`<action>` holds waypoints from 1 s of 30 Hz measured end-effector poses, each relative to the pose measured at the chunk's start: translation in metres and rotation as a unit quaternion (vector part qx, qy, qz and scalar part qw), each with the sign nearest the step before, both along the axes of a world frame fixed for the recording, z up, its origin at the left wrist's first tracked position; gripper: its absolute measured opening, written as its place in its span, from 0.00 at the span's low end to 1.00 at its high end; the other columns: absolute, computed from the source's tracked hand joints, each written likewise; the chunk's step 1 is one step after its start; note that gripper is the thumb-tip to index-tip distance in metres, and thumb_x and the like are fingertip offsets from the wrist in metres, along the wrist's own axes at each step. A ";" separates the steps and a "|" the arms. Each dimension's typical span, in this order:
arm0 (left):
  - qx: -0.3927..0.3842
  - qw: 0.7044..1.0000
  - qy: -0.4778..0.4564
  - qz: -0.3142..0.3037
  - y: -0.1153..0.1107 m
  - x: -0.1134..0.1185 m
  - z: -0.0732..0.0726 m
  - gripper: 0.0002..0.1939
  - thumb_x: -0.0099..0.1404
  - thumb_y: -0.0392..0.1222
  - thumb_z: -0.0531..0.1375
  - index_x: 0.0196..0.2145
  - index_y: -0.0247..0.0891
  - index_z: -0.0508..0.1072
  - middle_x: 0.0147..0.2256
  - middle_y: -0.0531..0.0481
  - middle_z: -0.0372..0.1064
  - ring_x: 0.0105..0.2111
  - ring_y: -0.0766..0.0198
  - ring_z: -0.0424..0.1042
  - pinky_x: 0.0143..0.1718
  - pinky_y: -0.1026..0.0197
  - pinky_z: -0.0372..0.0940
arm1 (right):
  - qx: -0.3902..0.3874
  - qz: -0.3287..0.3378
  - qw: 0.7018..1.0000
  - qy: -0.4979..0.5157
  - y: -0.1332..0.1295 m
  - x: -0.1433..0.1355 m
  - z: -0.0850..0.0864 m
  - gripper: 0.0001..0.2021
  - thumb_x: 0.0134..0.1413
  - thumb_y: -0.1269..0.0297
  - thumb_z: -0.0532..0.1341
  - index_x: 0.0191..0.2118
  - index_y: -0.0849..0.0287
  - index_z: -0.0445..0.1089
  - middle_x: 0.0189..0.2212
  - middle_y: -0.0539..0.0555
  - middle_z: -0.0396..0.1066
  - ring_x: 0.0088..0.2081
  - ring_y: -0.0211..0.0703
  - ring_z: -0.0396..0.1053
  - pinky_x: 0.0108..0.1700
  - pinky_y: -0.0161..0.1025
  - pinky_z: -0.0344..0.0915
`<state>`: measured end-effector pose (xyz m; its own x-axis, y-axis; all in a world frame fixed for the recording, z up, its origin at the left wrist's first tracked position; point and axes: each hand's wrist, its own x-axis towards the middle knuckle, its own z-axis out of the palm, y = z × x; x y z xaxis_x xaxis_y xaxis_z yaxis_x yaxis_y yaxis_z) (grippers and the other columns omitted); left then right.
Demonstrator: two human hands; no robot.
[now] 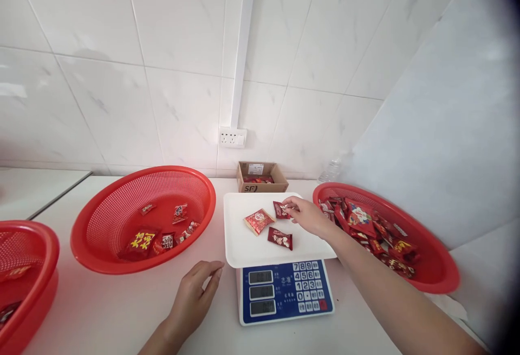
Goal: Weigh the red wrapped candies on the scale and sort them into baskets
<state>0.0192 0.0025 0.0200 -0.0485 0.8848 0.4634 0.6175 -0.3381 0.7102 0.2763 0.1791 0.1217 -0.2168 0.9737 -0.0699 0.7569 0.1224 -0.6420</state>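
My right hand (311, 216) reaches over the white tray (235, 255) of a weighing scale (286, 293), its fingers pinched at the edge of a dark red snack packet (279, 210). Part of that packet is hidden behind the fingertips. Beside it on the tray lie a red and gold packet (259, 221) and another dark red packet (280, 238). My left hand (197, 293) is held left of the scale, thumb and fingers apart, with nothing in it. The scale has a blue panel with number keys and three small displays.
A red basket (87, 230) with several packets stands at left, and part of another red basket (40, 295) shows at the left edge. At right, a red basket (441, 268) holds many packets. Behind the tray, a cardboard box (264, 188) with red packets stands near the tiled wall.
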 end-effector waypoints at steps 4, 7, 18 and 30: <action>0.001 1.000 -0.005 0.000 0.000 0.001 0.002 0.10 0.66 0.43 0.53 0.38 0.41 0.74 0.31 0.49 0.75 0.31 0.64 0.75 0.31 0.66 0.70 | -0.041 0.053 0.995 0.070 0.000 0.006 0.004 0.15 0.53 0.73 0.53 0.45 0.57 0.67 0.45 0.56 0.71 0.44 0.42 0.70 0.42 0.39 0.68; 0.002 1.000 -0.001 0.000 -0.001 0.000 0.001 0.10 0.66 0.43 0.53 0.38 0.41 0.74 0.31 0.48 0.76 0.32 0.63 0.75 0.32 0.66 0.70 | 0.003 0.070 0.997 0.025 -0.003 0.008 0.006 0.16 0.55 0.70 0.53 0.50 0.56 0.66 0.51 0.56 0.68 0.52 0.45 0.65 0.54 0.44 0.61; 0.001 1.000 0.007 0.003 -0.001 0.000 0.001 0.12 0.66 0.47 0.53 0.37 0.42 0.74 0.31 0.49 0.76 0.30 0.63 0.76 0.27 0.68 0.70 | 0.023 0.242 0.963 -0.113 -0.028 -0.015 -0.018 0.32 0.53 0.45 0.57 0.63 0.45 0.54 0.68 0.53 0.36 0.66 0.61 0.24 0.62 0.63 0.30; -0.017 1.000 -0.019 0.004 0.006 -0.008 -0.006 0.17 0.60 0.57 0.57 0.35 0.43 0.77 0.31 0.50 0.78 0.27 0.63 0.77 0.17 0.72 0.67 | 0.105 -0.084 0.983 -0.123 -0.010 0.102 0.013 0.16 0.60 0.55 0.49 0.46 0.52 0.67 0.47 0.52 0.71 0.47 0.42 0.68 0.50 0.39 0.61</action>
<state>0.0107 0.0086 0.0139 -0.0731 0.8998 0.4302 0.5924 -0.3078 0.7445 0.3781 0.1691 0.1348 -0.0534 0.9929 0.1059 0.9071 0.0926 -0.4105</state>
